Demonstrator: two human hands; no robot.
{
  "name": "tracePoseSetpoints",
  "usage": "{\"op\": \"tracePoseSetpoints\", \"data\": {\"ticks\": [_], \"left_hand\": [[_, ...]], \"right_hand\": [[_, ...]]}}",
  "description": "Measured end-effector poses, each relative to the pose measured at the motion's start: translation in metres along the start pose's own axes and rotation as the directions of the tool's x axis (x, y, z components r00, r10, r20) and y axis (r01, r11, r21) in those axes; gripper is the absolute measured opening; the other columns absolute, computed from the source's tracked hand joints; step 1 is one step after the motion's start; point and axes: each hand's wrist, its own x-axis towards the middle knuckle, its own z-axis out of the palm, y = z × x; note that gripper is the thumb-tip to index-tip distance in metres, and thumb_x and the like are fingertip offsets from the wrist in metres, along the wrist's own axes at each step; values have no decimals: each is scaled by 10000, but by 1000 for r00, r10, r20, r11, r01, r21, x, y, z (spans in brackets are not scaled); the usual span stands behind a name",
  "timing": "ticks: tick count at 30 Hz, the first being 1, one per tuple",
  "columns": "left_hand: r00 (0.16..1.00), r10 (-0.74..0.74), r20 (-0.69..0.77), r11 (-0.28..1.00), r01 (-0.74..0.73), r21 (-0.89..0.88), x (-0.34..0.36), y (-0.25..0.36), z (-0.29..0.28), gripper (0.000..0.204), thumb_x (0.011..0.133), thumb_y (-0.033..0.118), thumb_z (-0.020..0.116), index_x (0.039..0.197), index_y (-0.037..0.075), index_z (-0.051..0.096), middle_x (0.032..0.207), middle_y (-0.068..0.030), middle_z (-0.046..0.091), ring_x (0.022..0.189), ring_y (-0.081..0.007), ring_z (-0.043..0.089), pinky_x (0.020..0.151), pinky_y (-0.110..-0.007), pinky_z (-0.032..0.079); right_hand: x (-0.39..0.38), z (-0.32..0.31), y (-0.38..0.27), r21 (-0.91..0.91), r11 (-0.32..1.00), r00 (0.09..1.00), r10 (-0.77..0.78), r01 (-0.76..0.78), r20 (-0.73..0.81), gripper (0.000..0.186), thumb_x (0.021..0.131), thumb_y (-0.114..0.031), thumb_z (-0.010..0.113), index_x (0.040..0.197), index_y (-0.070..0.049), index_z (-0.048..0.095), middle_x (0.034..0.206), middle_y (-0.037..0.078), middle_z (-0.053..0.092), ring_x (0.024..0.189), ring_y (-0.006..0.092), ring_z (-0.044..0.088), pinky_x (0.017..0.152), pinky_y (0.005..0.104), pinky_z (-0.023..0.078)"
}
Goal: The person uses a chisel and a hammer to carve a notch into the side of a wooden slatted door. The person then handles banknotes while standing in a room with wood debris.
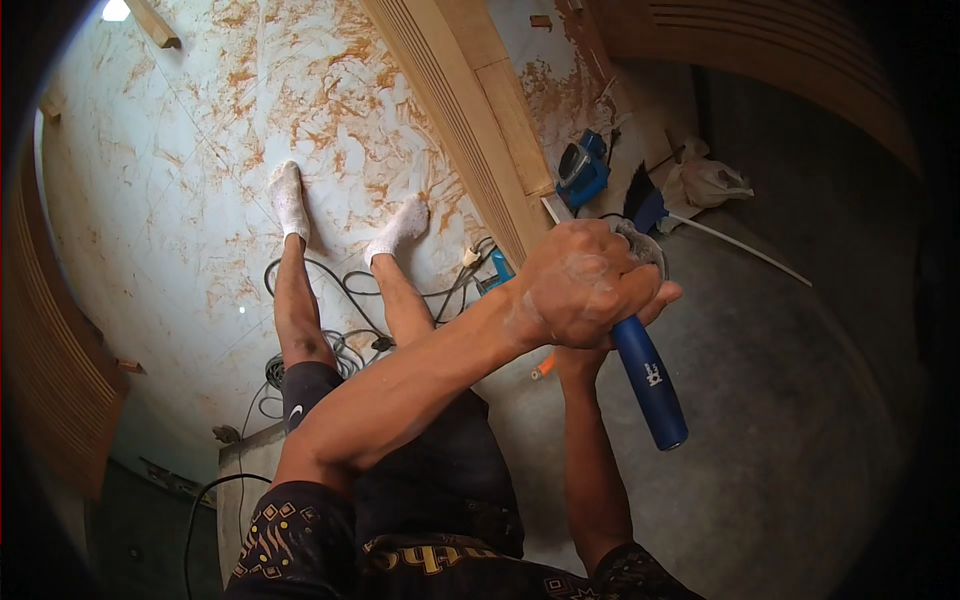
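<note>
My left hand [590, 275] is closed in a fist around a tool with a thick blue handle [648, 385]. The handle slants down to the right below the fist. Past the knuckles a narrow metal blade [557, 208] meets the end of a wooden panel [505, 110]; whether it belongs to the same tool is hidden. Behind the left fist, my right hand [660, 300] is mostly covered; it appears closed, with a fingertip showing beside the handle. A grey rounded object [645, 250] shows beyond the knuckles, its kind unclear.
Beyond my hands stand a blue power tool [583, 172], a dark-bristled brush [645, 203], a white rod [745, 250] and a plastic bag [710, 182]. Black cords [335, 350] coil beside my legs. My socked feet [290, 198] rest on a dust-smeared floor. Grooved wood [60, 380] lies left.
</note>
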Motion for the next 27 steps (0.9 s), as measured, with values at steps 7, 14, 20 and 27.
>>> {"op": "tracePoseSetpoints", "data": {"ticks": [7,14,20,27], "left_hand": [[1000,0,1,1000,0,4,1,-4,-2,437,823,164,746,543,122,414,446,-33,403,385,-215,470,393,-363,346],[1000,-15,26,1000,15,11,3,-5,-1,432,812,152,757,546,122,418,447,-35,402,383,-218,461,397,-365,348],[998,-51,41,999,51,8,8,-4,3,441,826,158,752,545,123,413,451,-45,390,382,-236,455,398,-372,355],[995,-85,52,995,82,61,10,-4,-1,448,835,155,756,546,115,416,451,-59,389,384,-262,456,399,-392,367]], "right_hand": [[3,2,-2,-10,1000,1000,-13,13,-13,283,974,-182,622,1156,21,545,1133,121,542,1051,213,557,909,365,460],[1,3,-3,-21,1000,999,-20,20,-34,234,978,-179,604,1102,15,564,1043,115,561,987,216,574,860,365,475],[0,-7,-11,-110,993,995,-58,50,-76,201,981,-177,590,1056,9,580,966,110,578,931,219,588,817,365,489],[-52,-95,-129,48,983,957,-161,177,-240,212,974,-229,574,942,-20,558,831,95,546,686,191,524,645,340,478]]}}
